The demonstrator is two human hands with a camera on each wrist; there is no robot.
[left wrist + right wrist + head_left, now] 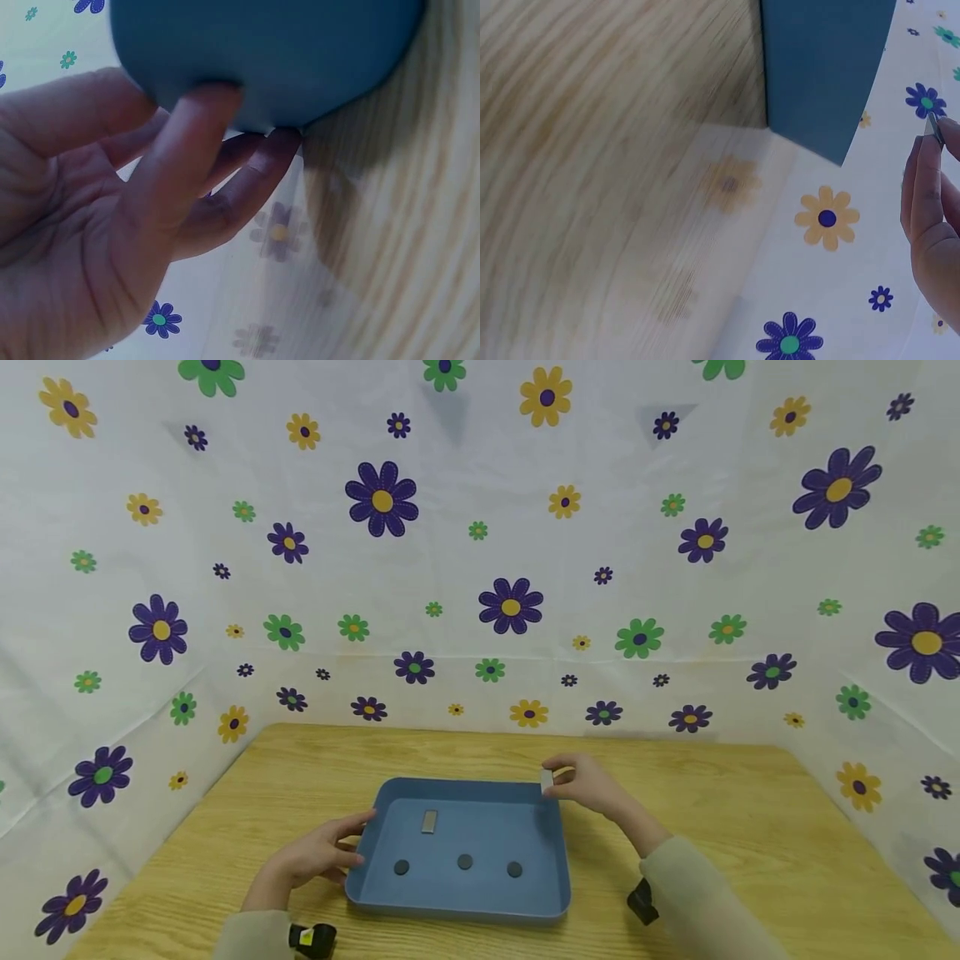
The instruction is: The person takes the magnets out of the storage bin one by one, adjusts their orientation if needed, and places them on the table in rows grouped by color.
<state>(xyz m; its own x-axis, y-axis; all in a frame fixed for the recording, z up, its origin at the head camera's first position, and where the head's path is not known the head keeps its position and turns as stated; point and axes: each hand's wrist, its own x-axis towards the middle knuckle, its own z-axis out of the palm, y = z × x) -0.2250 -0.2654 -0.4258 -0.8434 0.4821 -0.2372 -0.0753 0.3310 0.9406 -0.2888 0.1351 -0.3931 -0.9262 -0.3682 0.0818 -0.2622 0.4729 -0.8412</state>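
A blue tray rests on the wooden table. Inside it are a small grey rectangular metal piece and three dark round discs, the left disc, the middle disc and the right disc. My left hand touches the tray's left wall from outside; the left wrist view shows the thumb against that wall. Above the tray's far right corner, my right hand pinches a small pale rectangular piece between thumb and fingers. In the right wrist view only its thin edge shows.
The wooden table extends around the tray. A white cloth with flower prints hangs behind the table and along both sides. Dark wrist cameras sit at the left cuff and right cuff.
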